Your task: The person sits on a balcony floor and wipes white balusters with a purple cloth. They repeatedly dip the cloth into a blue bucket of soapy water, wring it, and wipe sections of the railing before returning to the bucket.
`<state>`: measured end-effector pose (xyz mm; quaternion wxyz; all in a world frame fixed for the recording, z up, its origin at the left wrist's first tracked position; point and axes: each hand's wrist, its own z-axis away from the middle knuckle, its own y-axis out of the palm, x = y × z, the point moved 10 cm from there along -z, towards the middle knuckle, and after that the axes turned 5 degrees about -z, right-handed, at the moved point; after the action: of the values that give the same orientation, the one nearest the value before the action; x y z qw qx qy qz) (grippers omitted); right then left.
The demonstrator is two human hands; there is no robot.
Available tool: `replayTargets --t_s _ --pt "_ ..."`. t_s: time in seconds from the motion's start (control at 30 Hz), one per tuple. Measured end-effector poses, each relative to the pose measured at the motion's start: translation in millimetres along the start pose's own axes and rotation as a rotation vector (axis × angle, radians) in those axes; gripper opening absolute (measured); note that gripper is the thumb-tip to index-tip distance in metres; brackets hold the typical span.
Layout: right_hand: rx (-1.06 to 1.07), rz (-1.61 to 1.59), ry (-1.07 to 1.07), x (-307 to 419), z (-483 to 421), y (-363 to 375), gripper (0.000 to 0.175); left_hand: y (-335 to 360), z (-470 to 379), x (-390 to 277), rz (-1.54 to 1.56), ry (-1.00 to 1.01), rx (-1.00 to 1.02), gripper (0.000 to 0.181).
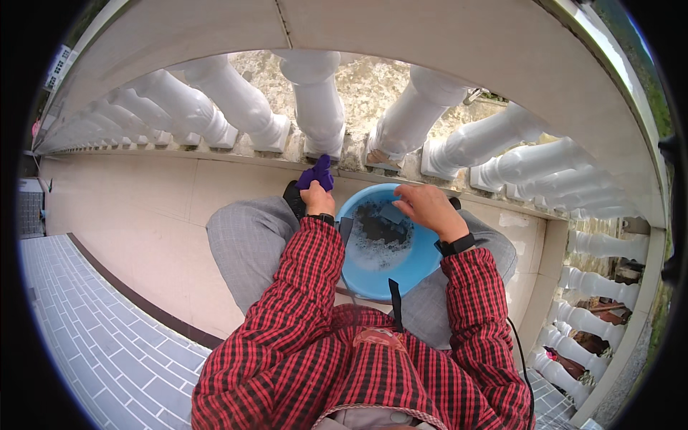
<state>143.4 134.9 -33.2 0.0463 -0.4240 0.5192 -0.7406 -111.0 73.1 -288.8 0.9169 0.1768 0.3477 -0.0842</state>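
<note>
My left hand (318, 200) grips a purple cloth (317, 174), which touches the foot of a white baluster (322, 123). Between my knees stands a light blue plastic basin (424, 252) of dark, sudsy water (381, 228). Over the basin's far right rim, my right hand (430, 210) is held with its fingers loosely bent and apart, and nothing shows between them. Just below those fingers a pale bluish patch (394, 213) shows in the water; whether it is an object or a reflection is unclear. Both wrists wear black bands.
A row of white balusters (201, 110) under a broad beige rail (376, 27) runs ahead and curves round on the right. Beige tiles (156, 199) cover the floor. A grey brick-patterned wall (118, 317) rises at the lower left. One baluster base (384, 159) has a brown damaged-looking patch.
</note>
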Motion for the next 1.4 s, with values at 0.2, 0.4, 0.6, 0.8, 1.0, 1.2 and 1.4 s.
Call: replayTargets --t_s 0.2,0.4,0.6,0.8,1.0,1.2,1.4 --pt "-0.032 -0.269 -0.05 9 -26 34 0.04 61 75 -22 -0.267 0.165 0.492 0.035" --pt "-0.134 -0.776 0.167 2 -45 45 0.059 119 178 -55 -0.733 0.458 0.935 0.054" --pt "-0.321 -1.422 0.355 -10 -53 52 0.04 139 229 -125 -0.937 0.451 1.296 0.057" --pt "-0.512 -1.291 0.269 33 -99 34 0.052 124 212 -290 -0.948 0.819 0.978 0.031" --pt "-0.643 -1.052 0.274 53 -202 40 0.066 77 157 -393 -0.836 0.791 0.814 0.026" --pt "-0.419 -0.592 -0.165 69 -254 -55 0.056 51 131 -420 -0.772 0.79 0.697 0.026" --pt "-0.576 -1.195 0.122 -8 -300 -42 0.053 45 125 -424 -0.718 0.782 0.679 0.026"
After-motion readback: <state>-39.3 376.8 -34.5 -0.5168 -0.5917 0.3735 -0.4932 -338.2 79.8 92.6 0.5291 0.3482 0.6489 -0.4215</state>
